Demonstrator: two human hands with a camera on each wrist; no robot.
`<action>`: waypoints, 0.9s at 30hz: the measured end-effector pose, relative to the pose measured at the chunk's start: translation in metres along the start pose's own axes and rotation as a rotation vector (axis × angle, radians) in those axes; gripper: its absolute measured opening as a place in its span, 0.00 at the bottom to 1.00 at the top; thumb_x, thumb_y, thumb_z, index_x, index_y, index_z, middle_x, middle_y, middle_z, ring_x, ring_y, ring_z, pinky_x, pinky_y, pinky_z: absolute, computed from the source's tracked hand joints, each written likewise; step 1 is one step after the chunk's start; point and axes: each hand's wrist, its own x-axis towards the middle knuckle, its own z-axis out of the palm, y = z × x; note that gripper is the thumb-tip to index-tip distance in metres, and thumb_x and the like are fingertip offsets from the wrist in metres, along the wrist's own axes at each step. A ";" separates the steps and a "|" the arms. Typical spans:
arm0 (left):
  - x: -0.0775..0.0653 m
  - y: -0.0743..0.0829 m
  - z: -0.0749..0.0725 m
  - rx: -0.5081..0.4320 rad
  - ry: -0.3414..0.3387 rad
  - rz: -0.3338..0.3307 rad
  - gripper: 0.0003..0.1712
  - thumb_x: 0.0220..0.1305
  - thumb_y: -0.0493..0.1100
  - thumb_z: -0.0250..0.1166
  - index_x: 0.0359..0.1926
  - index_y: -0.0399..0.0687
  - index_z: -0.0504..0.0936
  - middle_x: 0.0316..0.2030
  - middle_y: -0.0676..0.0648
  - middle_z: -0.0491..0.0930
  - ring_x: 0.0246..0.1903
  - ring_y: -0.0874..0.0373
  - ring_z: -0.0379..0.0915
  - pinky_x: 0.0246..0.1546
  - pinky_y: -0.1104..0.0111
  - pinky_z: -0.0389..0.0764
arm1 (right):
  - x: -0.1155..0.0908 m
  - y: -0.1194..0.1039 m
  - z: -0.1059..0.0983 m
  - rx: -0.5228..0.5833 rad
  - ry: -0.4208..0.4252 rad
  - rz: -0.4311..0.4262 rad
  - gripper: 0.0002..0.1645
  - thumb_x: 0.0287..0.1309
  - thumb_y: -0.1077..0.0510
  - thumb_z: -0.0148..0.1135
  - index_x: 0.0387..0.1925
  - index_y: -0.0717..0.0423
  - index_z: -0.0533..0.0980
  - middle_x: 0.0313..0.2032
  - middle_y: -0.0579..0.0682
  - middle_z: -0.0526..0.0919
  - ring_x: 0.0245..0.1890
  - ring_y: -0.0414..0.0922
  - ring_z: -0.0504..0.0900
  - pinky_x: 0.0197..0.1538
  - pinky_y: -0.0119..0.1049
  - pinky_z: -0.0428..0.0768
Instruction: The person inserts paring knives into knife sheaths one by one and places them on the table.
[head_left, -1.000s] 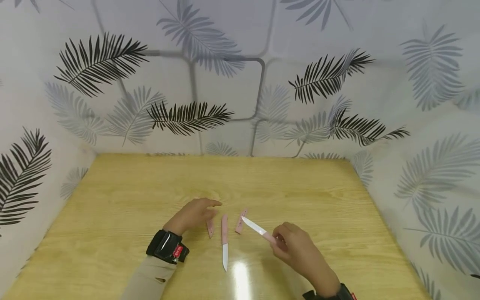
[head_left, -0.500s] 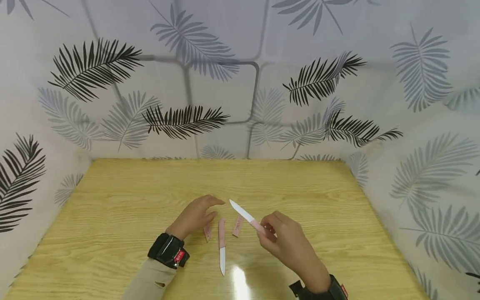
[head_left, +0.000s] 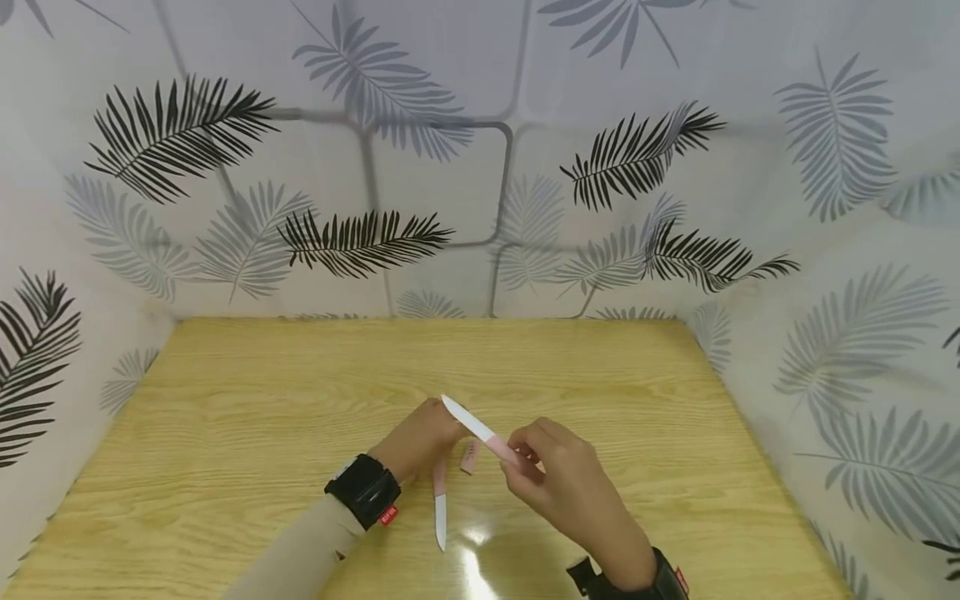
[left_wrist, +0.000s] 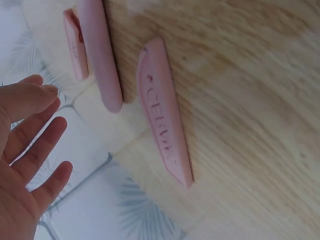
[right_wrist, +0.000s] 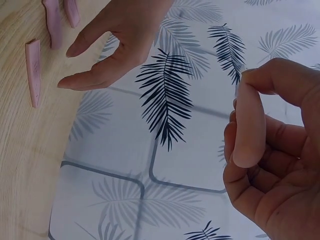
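Observation:
My right hand [head_left: 558,475] grips the pink handle [right_wrist: 249,125] of a small knife, its white blade [head_left: 467,418] pointing up and left above the table. My left hand [head_left: 426,437] hovers over the table with fingers spread and nothing held; in the right wrist view its thumb and index finger point toward a pink blade sheath [right_wrist: 34,72]. Beneath it lies a second knife [head_left: 440,508], blade toward the front, handle partly covered by the hand. Another pink sheath [left_wrist: 162,110] with lettering lies on the other side of that knife, hidden in the head view.
The wooden table [head_left: 247,392] has a bright glare spot near its front middle. A leaf-patterned sheet [head_left: 480,192] encloses the back and sides. Black straps with cameras [head_left: 363,492] sit on both wrists.
My left hand has moved right, from over the left sheath across the lying knife toward the right sheath. My right hand has brought the held knife slightly left.

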 end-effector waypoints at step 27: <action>0.012 -0.004 0.025 0.412 -0.114 0.130 0.12 0.49 0.37 0.70 0.21 0.56 0.76 0.21 0.59 0.70 0.26 0.67 0.64 0.28 0.75 0.68 | -0.008 0.003 -0.001 0.030 0.012 0.019 0.07 0.44 0.64 0.65 0.29 0.55 0.76 0.26 0.40 0.73 0.24 0.31 0.71 0.26 0.21 0.74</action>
